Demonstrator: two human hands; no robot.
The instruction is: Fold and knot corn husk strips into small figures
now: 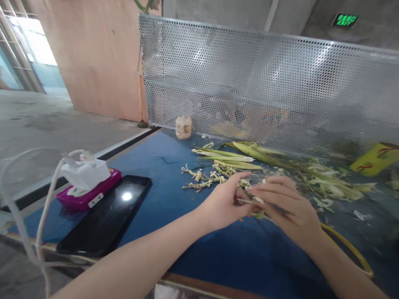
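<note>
My left hand and my right hand meet above the middle of the blue table. Between their fingertips is a thin pale plant strip, partly hidden by the fingers. My left hand curls around one side of it, thumb raised; the right hand's fingers pinch from the other side. Just beyond the left hand lie several small knotted plant pieces, pale and green. Behind them, long green leaf stalks are spread out. Loose leaf scraps lie to the right of my right hand.
A black phone and a magenta power strip with a white charger occupy the left. A perforated metal panel bounds the back. A pale round object, yellow roll and yellow loop are on the table.
</note>
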